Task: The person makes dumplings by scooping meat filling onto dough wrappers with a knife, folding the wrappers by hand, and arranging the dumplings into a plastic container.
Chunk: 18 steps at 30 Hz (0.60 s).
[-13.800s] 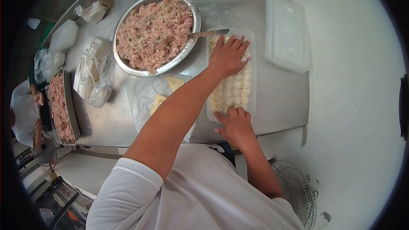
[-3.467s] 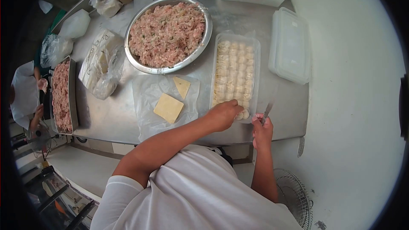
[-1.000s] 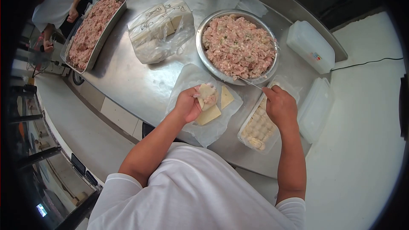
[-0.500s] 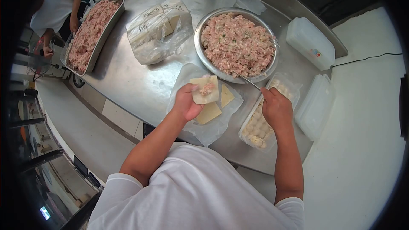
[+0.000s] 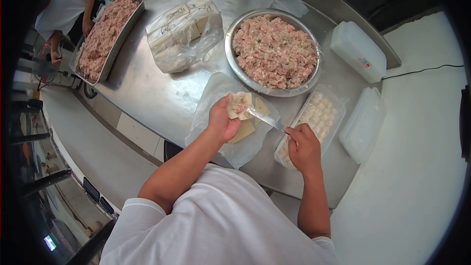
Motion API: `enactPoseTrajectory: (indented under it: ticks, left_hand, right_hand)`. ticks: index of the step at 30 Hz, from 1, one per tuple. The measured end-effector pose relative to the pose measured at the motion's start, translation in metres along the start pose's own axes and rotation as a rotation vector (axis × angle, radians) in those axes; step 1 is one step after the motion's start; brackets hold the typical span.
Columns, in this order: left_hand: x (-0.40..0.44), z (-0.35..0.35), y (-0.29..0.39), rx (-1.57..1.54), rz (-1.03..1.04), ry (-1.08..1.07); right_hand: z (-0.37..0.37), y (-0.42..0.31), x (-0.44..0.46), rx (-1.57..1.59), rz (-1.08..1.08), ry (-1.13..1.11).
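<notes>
left hand [image 5: 224,120] cups the wrapper [image 5: 240,106], over the paper, presenting its meat to the knife [image 5: 267,119] — right hand [image 5: 304,149] closed on the handle, probably for spreading.

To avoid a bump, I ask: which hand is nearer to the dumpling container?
Right. The right hand overlaps the dumpling container in view; the left hand is farther left, over the thin sheet.
</notes>
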<state>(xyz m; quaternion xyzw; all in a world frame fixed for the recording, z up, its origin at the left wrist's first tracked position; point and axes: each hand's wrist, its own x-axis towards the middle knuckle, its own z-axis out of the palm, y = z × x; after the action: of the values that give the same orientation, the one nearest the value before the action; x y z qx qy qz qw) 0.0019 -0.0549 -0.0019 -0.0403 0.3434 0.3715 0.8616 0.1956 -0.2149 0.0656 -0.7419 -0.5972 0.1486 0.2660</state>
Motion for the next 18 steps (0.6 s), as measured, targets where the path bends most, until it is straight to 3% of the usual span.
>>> enactPoseTrajectory:
  ticks: [3,8,11,13,17,18]
  left_hand:
    - [-0.007,0.008,0.004,-0.037,0.016,0.007]
    - [-0.010,0.013,-0.010,0.018,-0.005,-0.038]
    - [-0.012,0.007,-0.008,0.141,0.108,-0.083]
    - [-0.025,0.014,0.005,-0.008,0.096,-0.478]
    - [-0.041,0.038,0.015,-0.035,-0.019,-0.517]
    - [-0.040,0.035,0.010,0.397,0.102,-0.425]
  right_hand:
    - [0.000,-0.010,-0.006,0.175,0.030,0.118]
    - [0.036,-0.002,-0.011,0.061,-0.083,0.140]
    - [0.033,-0.011,-0.007,0.066,-0.081,0.150]
    - [0.018,-0.022,-0.005,0.099,-0.054,0.143]
    - [-0.016,-0.041,-0.004,0.328,0.029,0.176]
    - [-0.020,-0.042,-0.005,0.380,0.076,0.161]
